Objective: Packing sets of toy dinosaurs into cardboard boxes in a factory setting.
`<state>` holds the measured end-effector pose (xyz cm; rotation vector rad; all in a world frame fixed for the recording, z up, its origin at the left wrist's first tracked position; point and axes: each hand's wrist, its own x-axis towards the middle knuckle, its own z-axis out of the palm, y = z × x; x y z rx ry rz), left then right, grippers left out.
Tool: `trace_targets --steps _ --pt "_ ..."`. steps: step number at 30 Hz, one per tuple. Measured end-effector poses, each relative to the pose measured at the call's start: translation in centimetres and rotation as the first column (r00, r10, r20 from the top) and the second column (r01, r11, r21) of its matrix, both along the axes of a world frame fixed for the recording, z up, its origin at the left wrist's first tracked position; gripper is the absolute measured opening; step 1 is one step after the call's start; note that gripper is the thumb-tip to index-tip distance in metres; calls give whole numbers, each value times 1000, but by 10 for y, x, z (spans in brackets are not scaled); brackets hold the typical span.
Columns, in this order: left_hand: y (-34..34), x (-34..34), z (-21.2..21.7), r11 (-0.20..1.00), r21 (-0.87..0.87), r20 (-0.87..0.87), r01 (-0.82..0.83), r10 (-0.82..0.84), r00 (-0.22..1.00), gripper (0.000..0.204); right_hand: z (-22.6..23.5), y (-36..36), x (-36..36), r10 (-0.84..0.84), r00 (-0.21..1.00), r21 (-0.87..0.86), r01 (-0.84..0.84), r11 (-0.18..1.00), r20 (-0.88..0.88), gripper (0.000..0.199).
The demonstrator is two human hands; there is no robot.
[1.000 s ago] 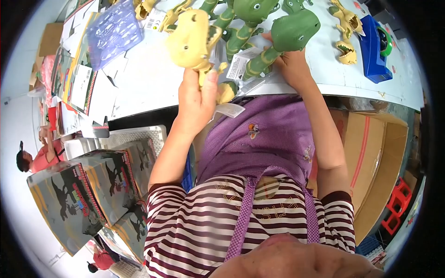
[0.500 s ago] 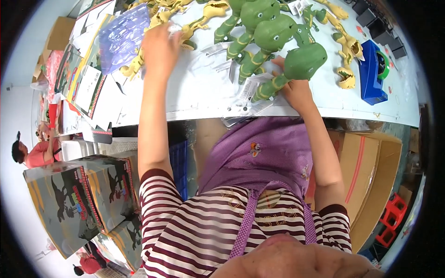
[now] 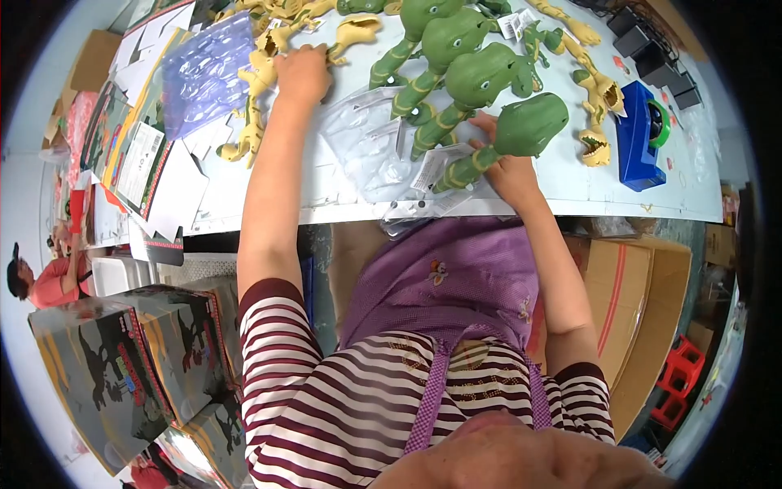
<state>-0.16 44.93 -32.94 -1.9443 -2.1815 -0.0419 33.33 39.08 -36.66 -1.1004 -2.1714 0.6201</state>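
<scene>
Your left hand [image 3: 301, 72] is stretched far out over the white tabletop [image 3: 285, 191], and its fingers are curled down on a yellow toy dinosaur [image 3: 352, 31] in the yellow pile near the far edge. You cannot tell how tight they hold it, because the back of the hand hides them. Your right hand [image 3: 509, 167] is closer to you, and its fingers are wrapped around the striped tail of a green toy dinosaur [image 3: 509, 134]. That green toy lies on the tabletop, just beside three more green dinosaurs [image 3: 444, 57]. A clear plastic tray [image 3: 366, 147] lies between your two hands. A purple plastic tray [image 3: 204, 73] sits to the left of your left arm. A blue tape holder [image 3: 639, 134] stands to the right, near two yellow dinosaur heads [image 3: 599, 114].
</scene>
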Motion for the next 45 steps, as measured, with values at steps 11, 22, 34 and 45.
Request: trace_targets --steps 11,22,34,45 --pt "-23 -10 15 907 421 208 -27 -68 976 33 -12 -2 3 -56 998 154 53 987 19 34" --pt "-72 -13 72 932 299 831 -203 -359 -424 30 -14 6 2 15 1000 97 -14 995 -9 33" --pt "-217 80 41 999 39 985 17 -35 -171 37 -21 9 4 -7 1000 201 7 979 1 35" --pt "-199 107 45 976 199 942 92 -217 258 17 -14 3 2 -48 997 222 34 974 60 31"
